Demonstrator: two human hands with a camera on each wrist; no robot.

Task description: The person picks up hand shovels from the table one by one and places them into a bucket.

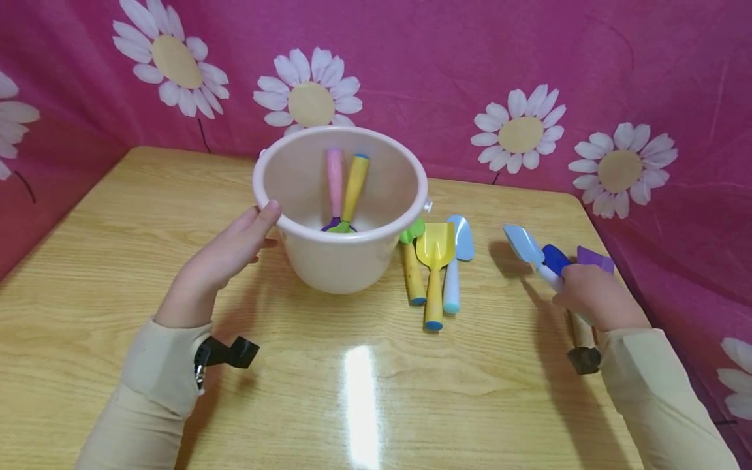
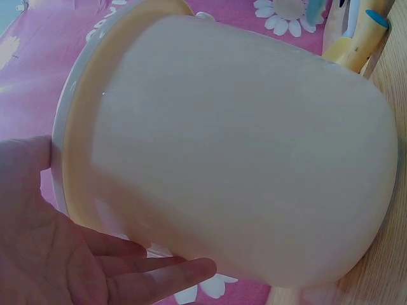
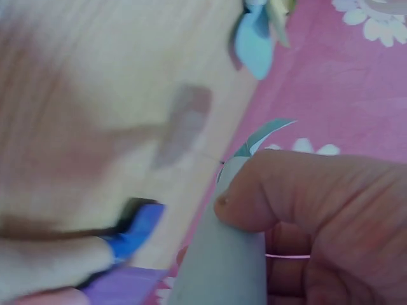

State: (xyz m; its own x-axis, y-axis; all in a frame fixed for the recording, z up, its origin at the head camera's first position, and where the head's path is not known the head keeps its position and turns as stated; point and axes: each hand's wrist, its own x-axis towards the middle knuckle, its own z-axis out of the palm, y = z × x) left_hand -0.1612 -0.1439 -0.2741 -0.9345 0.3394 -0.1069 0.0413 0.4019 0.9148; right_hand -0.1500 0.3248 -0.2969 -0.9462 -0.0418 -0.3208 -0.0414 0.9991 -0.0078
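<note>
A pale pink bucket [image 1: 337, 261] stands on the table. My left hand [image 1: 226, 254] is at its left side, thumb against the rim and fingers fairly straight along the outer wall. My right hand [image 1: 602, 297] grips the whitish handle of a light blue toy shovel [image 1: 523, 244], raised above the table. Below that hand lie a dark blue toy shovel [image 1: 555, 259] and a purple-headed toy tool [image 1: 595, 258], partly hidden by it. Inside the bucket lean a pink-handled tool [image 1: 334, 179] and a yellow-handled tool [image 1: 355, 186] with a green head.
Right of the bucket lie a yellow toy shovel [image 1: 435, 248], a light blue shovel [image 1: 461, 238] and a green-headed tool [image 1: 414, 281] with a yellow handle. Behind the wooden table [image 1: 294, 378] hangs a magenta cloth [image 1: 423, 65] with white flowers.
</note>
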